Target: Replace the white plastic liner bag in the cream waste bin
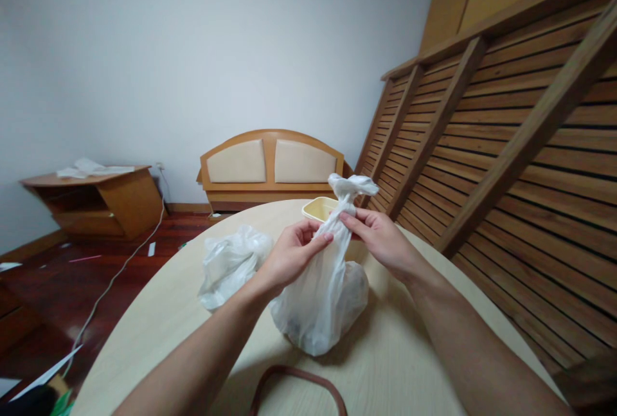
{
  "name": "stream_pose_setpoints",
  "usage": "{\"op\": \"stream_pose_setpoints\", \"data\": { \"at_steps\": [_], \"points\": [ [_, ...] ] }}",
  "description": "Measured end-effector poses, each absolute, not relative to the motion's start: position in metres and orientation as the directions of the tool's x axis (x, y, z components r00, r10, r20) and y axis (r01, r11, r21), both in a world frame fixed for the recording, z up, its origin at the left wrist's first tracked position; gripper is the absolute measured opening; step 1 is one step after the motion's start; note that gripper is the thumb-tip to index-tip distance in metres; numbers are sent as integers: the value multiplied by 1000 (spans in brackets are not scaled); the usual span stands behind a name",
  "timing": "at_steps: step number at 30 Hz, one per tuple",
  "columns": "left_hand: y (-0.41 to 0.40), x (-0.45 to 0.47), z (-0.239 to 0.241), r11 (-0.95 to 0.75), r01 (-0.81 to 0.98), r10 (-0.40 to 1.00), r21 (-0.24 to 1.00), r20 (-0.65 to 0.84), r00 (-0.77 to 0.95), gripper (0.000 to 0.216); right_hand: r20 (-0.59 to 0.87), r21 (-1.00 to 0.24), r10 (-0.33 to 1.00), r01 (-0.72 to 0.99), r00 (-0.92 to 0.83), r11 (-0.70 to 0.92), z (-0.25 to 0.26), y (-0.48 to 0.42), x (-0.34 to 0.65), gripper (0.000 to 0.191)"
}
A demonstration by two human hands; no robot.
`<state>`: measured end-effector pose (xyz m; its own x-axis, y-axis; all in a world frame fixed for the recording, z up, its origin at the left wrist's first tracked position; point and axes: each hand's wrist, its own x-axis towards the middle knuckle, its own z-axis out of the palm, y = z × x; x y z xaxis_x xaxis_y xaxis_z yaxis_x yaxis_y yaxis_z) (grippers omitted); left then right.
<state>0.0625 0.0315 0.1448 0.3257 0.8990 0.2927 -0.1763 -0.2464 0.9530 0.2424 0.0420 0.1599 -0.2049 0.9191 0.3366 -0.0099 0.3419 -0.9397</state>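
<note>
A full white plastic bag (321, 303) stands on the round pale table (159, 332), its neck twisted into a knot near the top. My left hand (289, 255) pinches the neck just below the knot from the left. My right hand (380, 239) grips the same neck from the right, fingers closed on the plastic. Dark contents show faintly through the bag's lower part. Behind the knot sits a cream plastic container (321, 208), partly hidden by the bag.
A crumpled clear plastic bag (231, 265) lies left of the full bag. A brown loop strap (299, 387) rests at the table's near edge. A slatted wooden frame (506, 146) leans at right; a headboard (272, 168), a low shelf (96, 200) and a cable (116, 278) are beyond.
</note>
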Motion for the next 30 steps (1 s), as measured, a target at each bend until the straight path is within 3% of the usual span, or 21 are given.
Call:
{"op": "stream_pose_setpoints", "data": {
  "at_steps": [8, 14, 18, 20, 23, 25, 28, 30],
  "points": [
    [37, 54, 150, -319, -337, 947, 886, 311, -80, 31, 333, -928, 941, -199, -61, 316, 164, 43, 249, 39],
    [43, 49, 149, -423, -365, 901, 829, 339, -271, 27, 310, -924, 950, -244, -31, 294, 172, 37, 258, 56],
    [55, 37, 150, -538, -305, 798, 786, 359, -483, 15, 397, -888, 915, -221, 75, 403, 170, 45, 268, 49],
    [60, 31, 150, -557, -285, 767, 780, 352, -537, 26, 459, -850, 875, -207, 155, 484, 169, 51, 272, 41],
    [59, 32, 149, -565, -263, 777, 782, 398, -487, 40, 514, -794, 825, -232, 237, 561, 169, 53, 270, 34],
    [52, 41, 149, -550, -246, 819, 798, 456, -349, 47, 545, -772, 815, -261, 195, 579, 171, 46, 264, 31],
    [35, 59, 146, -443, -250, 885, 861, 464, 31, 70, 602, -782, 797, -236, -47, 577, 172, 32, 251, 24],
    [28, 70, 144, -423, -247, 854, 872, 475, 214, 76, 610, -793, 763, -156, -215, 590, 170, 25, 242, 20]
  ]
}}
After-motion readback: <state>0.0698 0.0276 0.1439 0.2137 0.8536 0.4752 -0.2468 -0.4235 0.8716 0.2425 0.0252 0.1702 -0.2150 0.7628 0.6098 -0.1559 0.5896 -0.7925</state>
